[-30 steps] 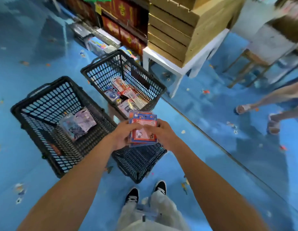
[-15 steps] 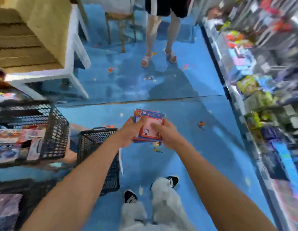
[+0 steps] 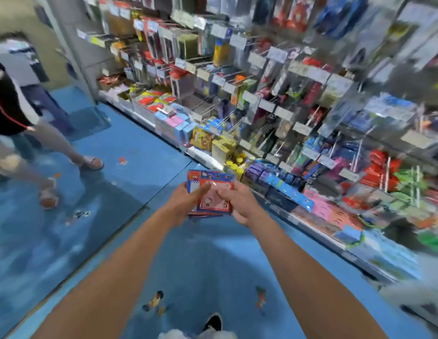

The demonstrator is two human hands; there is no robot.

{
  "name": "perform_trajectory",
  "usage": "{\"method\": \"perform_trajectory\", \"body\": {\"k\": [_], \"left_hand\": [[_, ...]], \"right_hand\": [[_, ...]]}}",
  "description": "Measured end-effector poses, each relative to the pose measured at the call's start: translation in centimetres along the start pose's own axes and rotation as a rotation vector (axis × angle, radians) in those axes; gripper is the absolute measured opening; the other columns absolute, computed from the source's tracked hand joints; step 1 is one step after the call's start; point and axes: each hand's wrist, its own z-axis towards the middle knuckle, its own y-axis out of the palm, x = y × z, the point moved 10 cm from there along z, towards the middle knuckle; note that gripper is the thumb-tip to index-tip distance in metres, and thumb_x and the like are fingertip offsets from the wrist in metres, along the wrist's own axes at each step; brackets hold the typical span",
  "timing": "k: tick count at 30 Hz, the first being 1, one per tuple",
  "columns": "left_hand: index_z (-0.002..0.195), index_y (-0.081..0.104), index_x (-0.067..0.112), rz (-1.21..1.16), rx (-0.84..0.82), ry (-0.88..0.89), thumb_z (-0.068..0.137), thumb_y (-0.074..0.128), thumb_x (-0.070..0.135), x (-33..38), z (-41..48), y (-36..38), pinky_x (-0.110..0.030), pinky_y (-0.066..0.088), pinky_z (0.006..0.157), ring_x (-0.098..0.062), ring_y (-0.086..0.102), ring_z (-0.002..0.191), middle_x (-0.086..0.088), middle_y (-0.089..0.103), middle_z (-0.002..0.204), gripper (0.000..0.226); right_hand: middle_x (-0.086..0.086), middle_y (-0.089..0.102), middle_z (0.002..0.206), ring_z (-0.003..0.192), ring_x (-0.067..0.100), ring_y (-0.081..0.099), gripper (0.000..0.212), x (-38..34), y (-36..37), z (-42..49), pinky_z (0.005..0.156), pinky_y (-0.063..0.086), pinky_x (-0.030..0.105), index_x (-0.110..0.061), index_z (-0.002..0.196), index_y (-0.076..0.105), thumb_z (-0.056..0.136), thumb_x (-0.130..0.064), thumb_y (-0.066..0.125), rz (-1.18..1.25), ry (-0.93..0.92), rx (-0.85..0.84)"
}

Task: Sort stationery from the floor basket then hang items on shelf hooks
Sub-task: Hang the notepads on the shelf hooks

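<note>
A small stack of flat stationery packs, red, blue and pink with a cartoon cat on the front, is held at chest height between both hands. My left hand grips the stack's left side with the thumb across the front. My right hand pinches its right side. The display shelf with metal hooks rises ahead and to the right, crowded with hanging packets and price tags. The floor baskets are out of view.
Boxes and packets fill the shelf's low ledge close to my right arm. Another person's legs in sandals stand at the left on the blue floor. My shoe shows at the bottom.
The view has swung right from the baskets and wooden crates to the hook shelf. Both hands still hold the same stack, and my left thumb now lies across its front.
</note>
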Motion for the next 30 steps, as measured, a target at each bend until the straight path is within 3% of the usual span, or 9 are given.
{"method": "perform_trajectory", "body": {"k": [3, 6, 10, 13, 15, 18, 22, 28, 30], "left_hand": [[0.100, 0.073, 0.015, 0.005, -0.053, 0.054, 0.085, 0.081, 0.036, 3.9, 4.3, 4.5, -0.045, 0.062, 0.082, -0.026, 0.076, 0.086, -0.008, 0.079, 0.094, 0.027], [0.101, 0.075, 0.010, 0.056, -0.111, 0.100, 0.085, 0.083, 0.034, 7.3, 8.6, 8.2, -0.039, 0.062, 0.080, -0.026, 0.074, 0.087, -0.005, 0.080, 0.092, 0.030], [0.110, 0.073, 0.004, 0.062, -0.271, 0.106, 0.088, 0.080, 0.023, 12.0, 14.0, 13.0, -0.053, 0.061, 0.086, -0.038, 0.074, 0.100, -0.018, 0.077, 0.106, 0.030], [0.111, 0.071, 0.002, 0.059, -0.352, 0.169, 0.088, 0.079, 0.019, 16.9, 17.8, 16.0, -0.046, 0.065, 0.071, -0.034, 0.075, 0.091, -0.021, 0.077, 0.106, 0.030], [0.110, 0.070, 0.004, 0.066, -0.405, 0.199, 0.088, 0.079, 0.018, 20.2, 19.6, 17.9, -0.037, 0.062, 0.058, -0.027, 0.076, 0.079, -0.017, 0.078, 0.098, 0.028], [0.109, 0.069, 0.006, 0.119, -0.500, 0.275, 0.089, 0.079, 0.021, 24.8, 21.6, 21.0, -0.027, 0.058, 0.057, -0.019, 0.076, 0.074, -0.010, 0.079, 0.092, 0.028], [0.117, 0.064, 0.007, 0.152, -0.648, 0.334, 0.084, 0.082, 0.031, 28.8, 23.1, 26.4, -0.038, 0.063, 0.070, -0.028, 0.077, 0.088, -0.013, 0.078, 0.103, 0.044], [0.120, 0.061, 0.007, 0.163, -0.813, 0.431, 0.092, 0.074, 0.020, 32.5, 23.1, 35.8, -0.026, 0.061, 0.068, -0.030, 0.076, 0.096, -0.012, 0.078, 0.105, 0.033], [0.121, 0.059, 0.009, 0.163, -0.882, 0.438, 0.096, 0.069, 0.022, 32.8, 22.7, 39.2, -0.032, 0.062, 0.075, -0.030, 0.075, 0.099, -0.012, 0.077, 0.108, 0.030]], "right_hand": [[0.029, 0.070, 0.114, 0.104, 0.043, 0.068, 0.022, -4.2, -5.4, 1.5, 0.099, 0.050, 0.065, 0.003, 0.110, 0.066, 0.089, -0.002, 0.070, 0.012, -0.067, 0.166], [0.025, 0.072, 0.111, 0.106, 0.041, 0.069, 0.037, -7.5, -10.5, 3.4, 0.098, 0.050, 0.066, 0.000, 0.104, 0.069, 0.076, -0.021, 0.083, 0.029, -0.136, 0.308], [0.012, 0.075, 0.095, 0.088, 0.024, 0.067, 0.039, -13.1, -15.7, 5.3, 0.081, 0.053, 0.041, -0.005, 0.097, 0.072, 0.073, -0.035, 0.081, -0.057, -0.216, 0.469], [0.007, 0.072, 0.108, 0.106, 0.029, 0.068, 0.052, -16.7, -18.3, 7.9, 0.095, 0.055, 0.045, -0.010, 0.106, 0.066, 0.072, -0.042, 0.088, -0.013, -0.253, 0.543], [0.003, 0.071, 0.108, 0.105, 0.026, 0.068, 0.049, -19.9, -18.3, 8.2, 0.097, 0.055, 0.046, -0.013, 0.106, 0.063, 0.073, -0.036, 0.090, 0.024, -0.275, 0.550], [0.007, 0.070, 0.114, 0.106, 0.026, 0.068, 0.036, -23.7, -19.1, 7.6, 0.095, 0.055, 0.050, -0.012, 0.115, 0.059, 0.086, -0.016, 0.081, 0.077, -0.304, 0.596], [0.004, 0.073, 0.095, 0.082, 0.017, 0.073, 0.014, -27.2, -22.6, 6.6, 0.070, 0.059, 0.036, -0.015, 0.101, 0.063, 0.093, -0.005, 0.071, 0.140, -0.350, 0.657], [0.013, 0.071, 0.115, 0.104, 0.029, 0.070, 0.028, -31.2, -30.4, 4.2, 0.086, 0.059, 0.052, -0.012, 0.116, 0.060, 0.091, -0.006, 0.073, 0.161, -0.362, 0.783], [0.012, 0.071, 0.115, 0.104, 0.029, 0.070, 0.030, -31.9, -33.1, 3.5, 0.084, 0.060, 0.051, -0.011, 0.117, 0.060, 0.091, -0.004, 0.073, 0.176, -0.385, 0.804]]}}
